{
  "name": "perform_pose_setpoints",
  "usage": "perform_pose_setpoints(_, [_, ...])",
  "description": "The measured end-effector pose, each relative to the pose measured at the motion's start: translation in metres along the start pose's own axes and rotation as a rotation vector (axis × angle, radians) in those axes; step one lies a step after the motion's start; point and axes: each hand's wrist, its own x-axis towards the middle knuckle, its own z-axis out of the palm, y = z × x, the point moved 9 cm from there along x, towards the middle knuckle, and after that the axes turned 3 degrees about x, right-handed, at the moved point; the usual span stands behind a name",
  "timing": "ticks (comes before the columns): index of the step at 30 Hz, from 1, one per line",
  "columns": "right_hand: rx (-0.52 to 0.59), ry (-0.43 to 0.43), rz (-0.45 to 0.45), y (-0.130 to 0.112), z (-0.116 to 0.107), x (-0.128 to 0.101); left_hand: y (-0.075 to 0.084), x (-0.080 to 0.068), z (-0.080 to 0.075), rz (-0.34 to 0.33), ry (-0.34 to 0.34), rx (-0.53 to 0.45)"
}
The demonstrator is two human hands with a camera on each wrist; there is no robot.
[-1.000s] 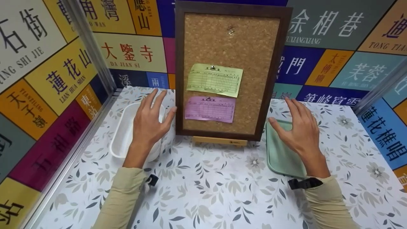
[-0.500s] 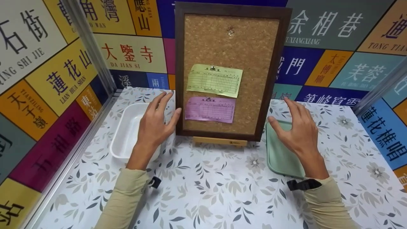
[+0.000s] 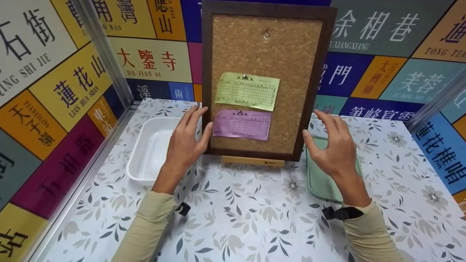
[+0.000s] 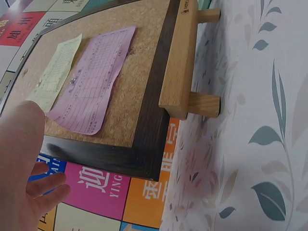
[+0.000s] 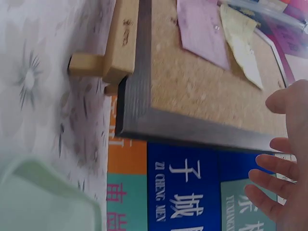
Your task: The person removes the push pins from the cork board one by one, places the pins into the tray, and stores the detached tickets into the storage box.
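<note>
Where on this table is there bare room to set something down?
Bare tablecloth lies in front of the easel, between both forearms. Crowded: white tray left of the cork board, green tray right, under the right hand.

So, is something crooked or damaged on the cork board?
The yellow slip hangs slightly tilted, its right side lower, while the pink slip under it sits nearly straight. The cork board shows a small pitted mark near its top.

The cork board (image 3: 267, 72) stands upright on a wooden stand (image 3: 253, 161) at twelve o'clock on the table (image 3: 255, 218), with the wall (image 3: 382, 54) behind it. Two slips are pinned on it, the upper slip (image 3: 247, 91) directly above the lower slip (image 3: 242, 124). A tub (image 3: 149, 153) lies at ten o'clock, a tray (image 3: 320, 182) at two o'clock.
</note>
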Motion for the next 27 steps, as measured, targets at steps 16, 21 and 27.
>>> perform_pose_setpoints(16, [0.037, 0.001, -0.110, -0.041, 0.024, 0.006, 0.007, 0.009, 0.007, -0.020, 0.019, -0.029])
perform_pose_setpoints(21, [0.060, -0.007, -0.120, -0.050, 0.037, 0.008, 0.009, 0.014, 0.011, -0.011, 0.035, -0.049])
perform_pose_setpoints(27, [0.079, -0.021, -0.131, -0.060, 0.052, 0.010, 0.009, 0.017, 0.017, -0.015, 0.029, -0.030])
